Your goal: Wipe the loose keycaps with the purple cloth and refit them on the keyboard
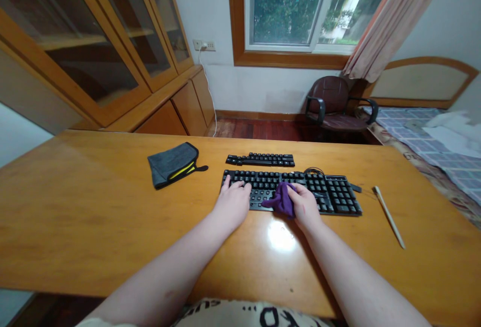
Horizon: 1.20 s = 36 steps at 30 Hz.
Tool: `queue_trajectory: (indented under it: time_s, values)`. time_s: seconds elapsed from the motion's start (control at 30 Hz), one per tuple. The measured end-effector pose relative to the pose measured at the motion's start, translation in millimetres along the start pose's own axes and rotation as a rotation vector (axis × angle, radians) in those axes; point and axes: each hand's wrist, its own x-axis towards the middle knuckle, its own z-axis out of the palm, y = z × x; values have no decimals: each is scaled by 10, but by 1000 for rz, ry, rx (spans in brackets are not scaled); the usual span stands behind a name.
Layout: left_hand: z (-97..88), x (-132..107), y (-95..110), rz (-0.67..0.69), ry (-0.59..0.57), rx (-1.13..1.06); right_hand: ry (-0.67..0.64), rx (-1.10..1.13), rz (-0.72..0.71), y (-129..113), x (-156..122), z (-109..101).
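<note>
Glossy orange-brown wooden tabletop [93, 217] carries everything. Long black plastic keyboard [330, 192] lies flat at centre, cable at its far edge. Grey fabric pouch with yellow zip [171, 164] sits well left of it, apart. Short black strip of keys [261, 159] lies just behind the keyboard, parallel, not touching.

Left hand [233, 204] rests palm down on the keyboard's left end, fingers slightly spread over the keys. Right hand [305, 207] is at mid-keyboard, fingers bunched around a crumpled purple cloth [281, 200], which presses on the keys at the near edge. Thin pale wooden stick [389, 216] lies right of the keyboard, apart.
</note>
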Motion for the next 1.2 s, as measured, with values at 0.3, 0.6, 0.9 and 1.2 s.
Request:
queue_trajectory:
  time_s: [0.3,0.6,0.9,1.2]
  values:
    - [-158,180,-133,-31,-82,-73,-2,-34,-14,-19,-10,-17]
    - [-31,1249,-736,-234,-50,-210,-15,-3,13,-38,-25,5]
    - [321,1693,-836,-236,-110,-312,26,29,32,33,-5,-21]
    - [439,1777,-847,-228,-100,-317,31,70,31,40,-9,-21]
